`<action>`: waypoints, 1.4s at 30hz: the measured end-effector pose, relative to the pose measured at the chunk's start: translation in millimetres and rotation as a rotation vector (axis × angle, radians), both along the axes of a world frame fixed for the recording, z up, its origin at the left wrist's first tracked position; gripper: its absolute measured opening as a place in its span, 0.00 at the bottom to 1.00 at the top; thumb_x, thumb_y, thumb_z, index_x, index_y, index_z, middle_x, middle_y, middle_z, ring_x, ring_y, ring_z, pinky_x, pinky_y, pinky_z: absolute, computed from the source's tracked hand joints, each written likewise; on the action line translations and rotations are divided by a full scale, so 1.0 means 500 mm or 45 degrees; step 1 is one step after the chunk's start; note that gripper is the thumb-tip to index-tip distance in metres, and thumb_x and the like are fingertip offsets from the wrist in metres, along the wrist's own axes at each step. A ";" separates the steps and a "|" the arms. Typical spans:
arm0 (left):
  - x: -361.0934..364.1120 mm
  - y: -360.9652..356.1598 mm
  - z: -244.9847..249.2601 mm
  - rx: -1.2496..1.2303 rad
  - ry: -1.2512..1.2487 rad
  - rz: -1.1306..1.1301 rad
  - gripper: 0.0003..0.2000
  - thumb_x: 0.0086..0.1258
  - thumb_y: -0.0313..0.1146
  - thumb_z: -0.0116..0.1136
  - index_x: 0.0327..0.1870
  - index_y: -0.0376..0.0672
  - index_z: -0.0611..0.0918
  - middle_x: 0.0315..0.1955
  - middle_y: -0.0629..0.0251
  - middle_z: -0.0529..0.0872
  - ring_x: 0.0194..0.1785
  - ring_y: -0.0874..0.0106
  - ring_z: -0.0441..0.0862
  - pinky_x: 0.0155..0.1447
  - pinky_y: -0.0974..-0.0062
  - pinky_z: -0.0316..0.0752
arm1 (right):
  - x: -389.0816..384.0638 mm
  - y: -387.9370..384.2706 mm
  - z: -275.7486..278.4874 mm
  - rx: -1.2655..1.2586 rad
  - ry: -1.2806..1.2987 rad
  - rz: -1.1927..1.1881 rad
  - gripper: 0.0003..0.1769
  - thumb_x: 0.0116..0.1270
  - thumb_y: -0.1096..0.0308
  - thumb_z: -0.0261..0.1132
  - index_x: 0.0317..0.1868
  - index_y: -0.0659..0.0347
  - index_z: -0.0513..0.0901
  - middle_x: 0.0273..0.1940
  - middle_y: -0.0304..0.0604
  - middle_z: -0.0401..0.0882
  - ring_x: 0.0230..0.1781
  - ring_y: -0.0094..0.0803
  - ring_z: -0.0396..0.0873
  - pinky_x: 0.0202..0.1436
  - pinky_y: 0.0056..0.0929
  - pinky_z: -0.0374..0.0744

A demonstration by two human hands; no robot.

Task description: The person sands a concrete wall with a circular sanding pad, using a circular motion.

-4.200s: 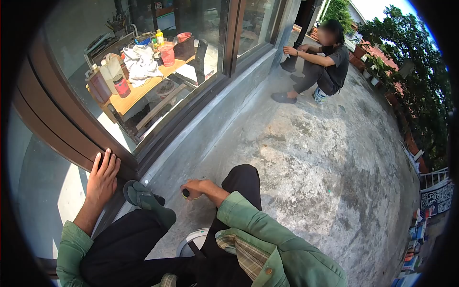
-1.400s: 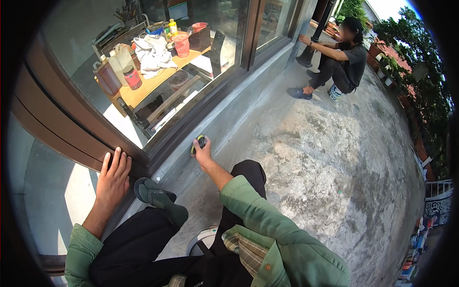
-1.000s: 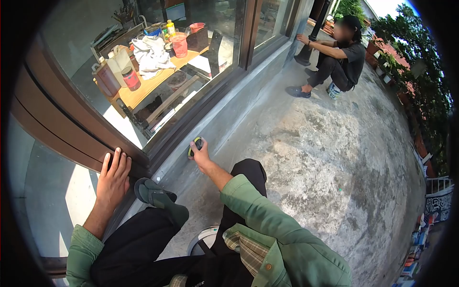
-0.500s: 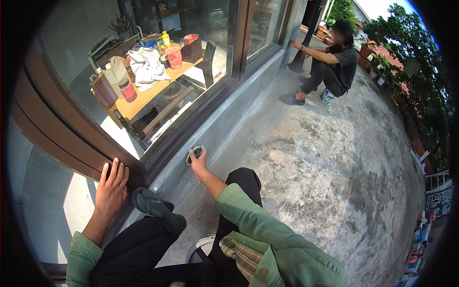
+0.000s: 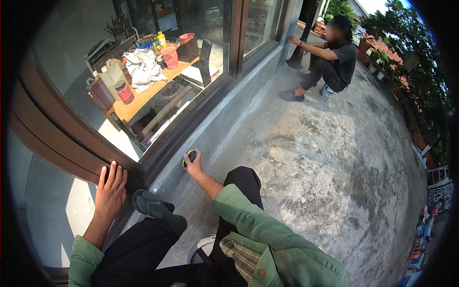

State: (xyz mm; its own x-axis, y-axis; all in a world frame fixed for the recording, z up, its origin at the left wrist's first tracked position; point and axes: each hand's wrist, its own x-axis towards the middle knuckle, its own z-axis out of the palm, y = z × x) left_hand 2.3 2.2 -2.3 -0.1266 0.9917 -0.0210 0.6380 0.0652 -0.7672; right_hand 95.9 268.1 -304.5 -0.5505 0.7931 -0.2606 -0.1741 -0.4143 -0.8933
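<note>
My right hand (image 5: 194,166) grips a small rounded sanding pad (image 5: 191,155), black with a yellow-green rim. It holds the pad against the low grey wall (image 5: 216,125) under the window; the pad's working face is hidden. My left hand (image 5: 111,190) lies with fingers stretched out on the lower part of the brown door frame (image 5: 71,138). Nothing is in that hand.
My sandalled foot (image 5: 152,203) is close to the wall base. A white bucket (image 5: 197,248) shows beneath me. Another person (image 5: 334,62) sits on a paint can (image 5: 328,92) farther along the wall. Behind the glass, a wooden table (image 5: 162,88) holds bottles and a white cloth.
My right hand and the sanding pad have moved slightly left and down along the wall. My left hand stays on the frame. The view has shifted a little.
</note>
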 end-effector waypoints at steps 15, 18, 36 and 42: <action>-0.004 -0.001 -0.007 0.007 0.014 0.002 0.32 0.72 0.47 0.55 0.77 0.46 0.70 0.75 0.63 0.69 0.85 0.60 0.53 0.88 0.52 0.46 | 0.009 -0.010 0.004 -0.188 0.060 -0.025 0.43 0.78 0.52 0.66 0.81 0.46 0.50 0.66 0.50 0.69 0.54 0.38 0.79 0.43 0.38 0.87; -0.006 -0.001 -0.008 0.014 0.008 0.001 0.32 0.72 0.47 0.55 0.77 0.46 0.70 0.75 0.63 0.69 0.85 0.60 0.53 0.87 0.52 0.46 | 0.013 -0.007 0.006 -0.194 0.060 -0.018 0.43 0.77 0.52 0.67 0.81 0.47 0.51 0.65 0.50 0.70 0.52 0.37 0.80 0.42 0.38 0.87; 0.024 0.037 0.039 0.043 -0.129 -0.020 0.28 0.66 0.48 0.62 0.65 0.44 0.79 0.66 0.57 0.76 0.79 0.57 0.63 0.85 0.52 0.51 | 0.077 0.012 0.062 -0.253 0.119 0.127 0.45 0.71 0.53 0.74 0.79 0.43 0.57 0.65 0.45 0.71 0.56 0.38 0.79 0.47 0.43 0.86; 0.067 0.073 0.097 0.139 -0.341 0.075 0.24 0.65 0.45 0.64 0.59 0.43 0.82 0.61 0.54 0.78 0.73 0.56 0.68 0.80 0.53 0.58 | 0.135 0.050 0.062 -0.238 0.134 0.125 0.46 0.71 0.54 0.75 0.80 0.40 0.56 0.69 0.46 0.68 0.61 0.40 0.76 0.52 0.47 0.84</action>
State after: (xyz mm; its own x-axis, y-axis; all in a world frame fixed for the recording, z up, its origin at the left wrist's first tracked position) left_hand 35.9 38.9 46.3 -0.1887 0.9810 0.0450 0.8094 0.1813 -0.5586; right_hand 163.3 293.0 -273.2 -0.6547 0.6778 -0.3346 -0.2131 -0.5902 -0.7786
